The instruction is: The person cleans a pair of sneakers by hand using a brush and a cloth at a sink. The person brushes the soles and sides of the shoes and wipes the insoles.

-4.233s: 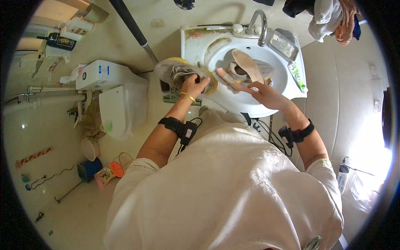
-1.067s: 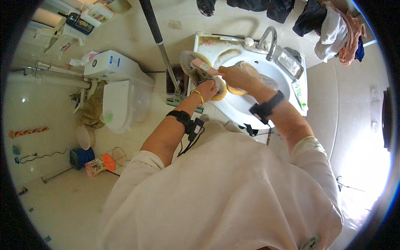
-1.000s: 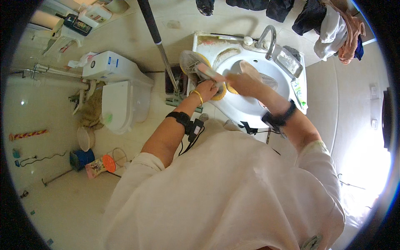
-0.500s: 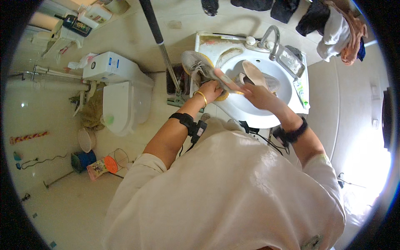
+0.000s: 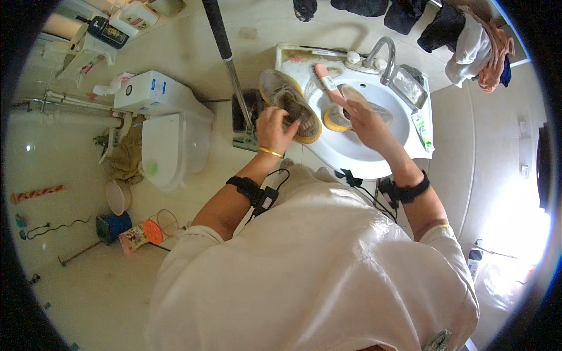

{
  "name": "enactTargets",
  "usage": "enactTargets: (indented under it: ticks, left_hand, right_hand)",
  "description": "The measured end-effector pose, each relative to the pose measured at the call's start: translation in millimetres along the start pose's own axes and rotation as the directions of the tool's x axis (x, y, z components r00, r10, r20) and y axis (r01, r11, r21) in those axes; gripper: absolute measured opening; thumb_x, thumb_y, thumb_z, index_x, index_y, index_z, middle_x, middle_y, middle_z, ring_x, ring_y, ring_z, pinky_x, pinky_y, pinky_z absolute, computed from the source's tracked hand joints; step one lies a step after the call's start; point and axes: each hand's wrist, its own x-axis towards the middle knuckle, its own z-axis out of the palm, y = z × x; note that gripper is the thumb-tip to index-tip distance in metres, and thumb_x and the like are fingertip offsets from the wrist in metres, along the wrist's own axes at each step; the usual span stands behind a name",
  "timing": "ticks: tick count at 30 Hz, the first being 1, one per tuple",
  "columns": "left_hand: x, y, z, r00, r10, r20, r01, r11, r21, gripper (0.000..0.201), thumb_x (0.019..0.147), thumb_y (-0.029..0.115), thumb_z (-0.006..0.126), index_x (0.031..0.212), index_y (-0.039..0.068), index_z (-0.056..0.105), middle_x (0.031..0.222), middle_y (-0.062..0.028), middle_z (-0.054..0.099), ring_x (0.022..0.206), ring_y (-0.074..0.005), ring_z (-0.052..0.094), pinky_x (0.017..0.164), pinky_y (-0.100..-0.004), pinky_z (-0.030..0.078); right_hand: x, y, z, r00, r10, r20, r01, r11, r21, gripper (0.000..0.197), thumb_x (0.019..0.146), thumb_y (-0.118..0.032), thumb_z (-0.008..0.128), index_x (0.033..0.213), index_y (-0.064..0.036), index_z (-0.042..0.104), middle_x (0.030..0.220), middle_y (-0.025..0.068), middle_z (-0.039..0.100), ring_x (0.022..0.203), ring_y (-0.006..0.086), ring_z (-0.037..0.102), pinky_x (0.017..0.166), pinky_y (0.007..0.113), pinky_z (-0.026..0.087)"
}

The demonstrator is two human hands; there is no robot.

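My left hand [image 5: 275,131] grips the side of a grey lace-up shoe [image 5: 282,88] with a yellowish sole edge. The shoe rests at the left rim of the white sink [image 5: 395,146], its opening facing up and its toe pointing away from me. In my right hand [image 5: 366,126] is a pink-and-white brush [image 5: 329,82], fingers closed round its handle, its head raised over the left part of the basin and apart from the shoe. A second grey shoe with a yellow sole [image 5: 336,121] lies in the basin, partly hidden behind my right hand.
A curved faucet [image 5: 386,58] stands at the sink's back right, beside a soap dish [image 5: 408,88]. A mop pole [image 5: 225,52] leans left of the sink above a dark bin [image 5: 239,120]. Farther left is a white toilet [image 5: 170,146]. Dark socks [image 5: 401,13] hang overhead.
The shoe in my left hand has turned so its opening faces up, and that hand has shifted slightly left. The brush has come away from the shoe, its head now pointing up and away.
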Motion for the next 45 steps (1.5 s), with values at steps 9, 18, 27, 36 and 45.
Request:
enactTargets:
  ticks: [9, 18, 27, 36, 45]
  left_hand:
    - [1.8, -25.5, 41.7, 0.802, -0.574, 0.165, 0.539, 0.815, 0.214, 0.12, 0.058, 0.066, 0.064, 0.144, 0.007, 0.005, 0.151, -0.0113, 0.004, 0.139, -0.0304, 0.004, 0.102, -0.0632, 0.009]
    - [11.6, -20.1, 39.3, 0.77, -0.572, 0.283, 0.457, 0.804, 0.382, 0.111, 0.065, 0.056, 0.064, 0.144, 0.009, 0.003, 0.151, -0.0069, -0.01, 0.139, -0.0295, 0.001, 0.103, -0.0631, 0.011]
    - [8.3, -21.0, 33.3, 0.719, -0.635, 0.28, 0.537, 0.765, 0.356, 0.108, 0.064, 0.058, 0.062, 0.144, 0.008, 0.01, 0.151, -0.0075, -0.006, 0.139, -0.0261, 0.001, 0.103, -0.0635, 0.011]
    - [14.9, -19.4, 35.5, 0.674, -0.661, 0.33, 0.482, 0.732, 0.481, 0.115, 0.065, 0.063, 0.062, 0.144, 0.009, -0.001, 0.151, -0.0056, -0.009, 0.139, -0.0257, 0.002, 0.104, -0.0593, 0.014]
    - [23.2, -3.3, 30.4, 0.728, -0.59, 0.349, 0.432, 0.79, 0.435, 0.107, 0.066, 0.056, 0.063, 0.145, 0.008, 0.007, 0.151, -0.0053, -0.009, 0.139, -0.0247, 0.001, 0.101, -0.0621, 0.018]
  right_hand:
    - [-29.6, -28.2, 57.2, 0.915, 0.297, 0.272, -0.148, 0.876, -0.459, 0.048, 0.085, -0.008, 0.049, 0.132, -0.0141, 0.04, 0.077, 0.0183, 0.058, 0.071, 0.0321, 0.06, 0.061, 0.04, 0.049]
    - [62.2, 0.2, 117.9, 0.837, 0.438, 0.327, -0.201, 0.803, -0.561, 0.047, 0.083, -0.008, 0.047, 0.129, -0.0106, 0.04, 0.079, 0.0205, 0.063, 0.069, 0.0333, 0.064, 0.056, 0.044, 0.049]
    - [11.5, -39.0, 73.1, 0.827, 0.341, 0.448, -0.108, 0.877, -0.468, 0.044, 0.086, -0.01, 0.045, 0.13, -0.0154, 0.041, 0.078, 0.0164, 0.064, 0.071, 0.0333, 0.063, 0.062, 0.042, 0.049]
    - [40.3, -4.7, 88.9, 0.891, 0.248, 0.379, -0.026, 0.864, -0.503, 0.044, 0.081, -0.012, 0.053, 0.124, -0.0089, 0.043, 0.076, 0.016, 0.065, 0.068, 0.0306, 0.065, 0.05, 0.04, 0.052]
    - [72.2, 25.8, 115.5, 0.843, 0.36, 0.399, -0.129, 0.856, -0.5, 0.043, 0.084, -0.009, 0.046, 0.127, -0.0141, 0.043, 0.079, 0.0184, 0.064, 0.07, 0.0324, 0.065, 0.059, 0.044, 0.051]
